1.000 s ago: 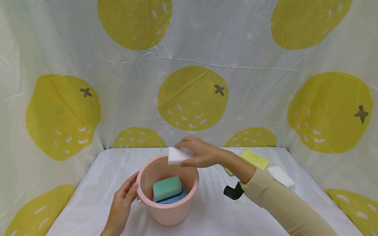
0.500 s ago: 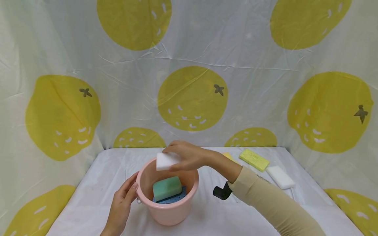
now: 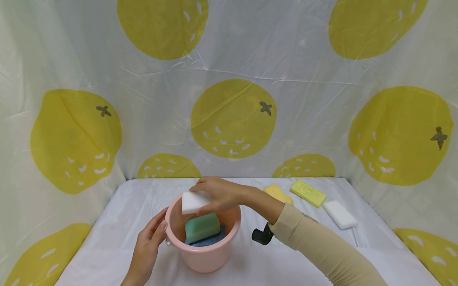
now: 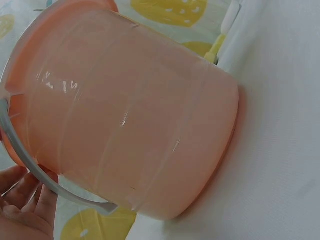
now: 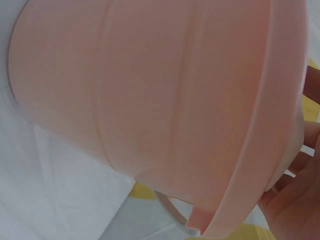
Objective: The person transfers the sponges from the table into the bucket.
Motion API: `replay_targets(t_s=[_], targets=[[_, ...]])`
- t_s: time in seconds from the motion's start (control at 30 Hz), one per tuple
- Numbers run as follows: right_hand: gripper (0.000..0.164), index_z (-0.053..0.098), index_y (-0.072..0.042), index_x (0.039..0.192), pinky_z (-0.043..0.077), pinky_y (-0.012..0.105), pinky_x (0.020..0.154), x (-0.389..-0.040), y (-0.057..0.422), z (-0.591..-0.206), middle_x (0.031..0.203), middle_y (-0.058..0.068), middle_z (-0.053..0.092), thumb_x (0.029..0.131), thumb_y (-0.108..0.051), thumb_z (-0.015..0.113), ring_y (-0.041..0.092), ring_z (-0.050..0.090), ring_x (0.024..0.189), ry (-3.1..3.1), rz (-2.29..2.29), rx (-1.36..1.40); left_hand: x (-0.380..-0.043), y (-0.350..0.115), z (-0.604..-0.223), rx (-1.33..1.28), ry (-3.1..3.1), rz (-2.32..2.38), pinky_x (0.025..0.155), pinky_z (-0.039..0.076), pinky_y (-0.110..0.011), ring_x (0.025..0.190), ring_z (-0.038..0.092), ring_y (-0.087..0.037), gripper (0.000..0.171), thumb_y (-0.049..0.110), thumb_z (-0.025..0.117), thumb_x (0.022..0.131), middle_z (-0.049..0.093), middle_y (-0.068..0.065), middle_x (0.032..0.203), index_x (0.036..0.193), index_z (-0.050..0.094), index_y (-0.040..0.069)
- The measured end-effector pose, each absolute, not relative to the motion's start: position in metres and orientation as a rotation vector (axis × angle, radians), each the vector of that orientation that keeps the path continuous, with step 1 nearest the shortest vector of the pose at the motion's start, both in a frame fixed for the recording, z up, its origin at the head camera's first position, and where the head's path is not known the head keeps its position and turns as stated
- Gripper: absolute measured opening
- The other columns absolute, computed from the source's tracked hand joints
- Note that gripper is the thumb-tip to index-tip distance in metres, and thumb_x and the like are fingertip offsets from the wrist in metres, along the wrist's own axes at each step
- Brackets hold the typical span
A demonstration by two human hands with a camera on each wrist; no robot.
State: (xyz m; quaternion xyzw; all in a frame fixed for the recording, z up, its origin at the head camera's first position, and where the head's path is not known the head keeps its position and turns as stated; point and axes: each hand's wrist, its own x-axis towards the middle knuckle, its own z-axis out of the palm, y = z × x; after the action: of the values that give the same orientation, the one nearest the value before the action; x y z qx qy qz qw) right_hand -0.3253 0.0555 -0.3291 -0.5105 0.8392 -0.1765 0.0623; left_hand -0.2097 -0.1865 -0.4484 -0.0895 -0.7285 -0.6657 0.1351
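A pink bucket [image 3: 204, 258] stands upright on the white-covered table. My left hand [image 3: 146, 246] holds its left rim, thumb at the edge and fingers against the outside; the grey handle [image 4: 55, 187] hangs beside those fingers in the left wrist view. My right hand [image 3: 222, 194] grips a white sponge block [image 3: 193, 202] between thumb and fingers, over the bucket's mouth at the back left. Inside, a green sponge [image 3: 202, 228] lies tilted on a blue sponge [image 3: 216, 238], which it partly covers. From the right wrist view, the bucket wall hides most of what is held.
To the right on the table lie a pale yellow sponge [image 3: 277, 193], partly behind the right forearm, a bright yellow sponge [image 3: 308, 193] and another white sponge [image 3: 340, 214]. A lemon-print curtain [image 3: 232, 119] encloses the back and sides.
My right hand has carried the white sponge block left and down, now lower over the bucket's mouth. The left hand and bucket have stayed put; the pale yellow sponge shows more.
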Motion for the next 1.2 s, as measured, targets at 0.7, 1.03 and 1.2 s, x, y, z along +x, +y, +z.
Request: replay_targets(t_s=[0.7, 1.03, 1.2], targets=[[0.059, 0.056, 0.001, 0.145, 0.044, 0.034, 0.107, -0.327, 0.070, -0.327, 0.137, 0.013, 0.057, 0.097, -0.028, 0.073, 0.026, 0.054, 0.126, 2.548, -0.498, -1.565, -0.209, -0.184, -0.448, -0.246, -2.112, -1.914, 0.093, 0.053, -0.022, 0.124, 0.060, -0.006, 0.041, 0.017, 0.048, 0.112, 0.056, -0.013, 0.147, 0.150, 0.051, 0.001], [0.052, 0.060, -0.001, 0.142, 0.049, 0.039, 0.102, -0.330, 0.096, -0.325, 0.136, 0.012, 0.058, 0.098, -0.025, 0.073, 0.028, 0.057, 0.124, 2.579, -0.572, -1.525, -0.209, -0.184, -0.448, -0.221, -2.118, -1.929, 0.093, 0.053, -0.022, 0.125, 0.059, -0.005, 0.042, 0.020, 0.048, 0.112, 0.056, -0.010, 0.148, 0.150, 0.052, 0.003], [0.054, 0.058, -0.005, 0.145, 0.047, 0.041, 0.105, -0.331, 0.112, -0.325, 0.141, 0.009, 0.056, 0.099, -0.028, 0.071, 0.024, 0.054, 0.127, 2.629, -0.571, -1.442, -0.210, -0.185, -0.449, -0.239, -2.109, -1.925, 0.093, 0.053, -0.022, 0.125, 0.059, -0.006, 0.041, 0.018, 0.048, 0.112, 0.057, -0.010, 0.147, 0.150, 0.053, 0.002]])
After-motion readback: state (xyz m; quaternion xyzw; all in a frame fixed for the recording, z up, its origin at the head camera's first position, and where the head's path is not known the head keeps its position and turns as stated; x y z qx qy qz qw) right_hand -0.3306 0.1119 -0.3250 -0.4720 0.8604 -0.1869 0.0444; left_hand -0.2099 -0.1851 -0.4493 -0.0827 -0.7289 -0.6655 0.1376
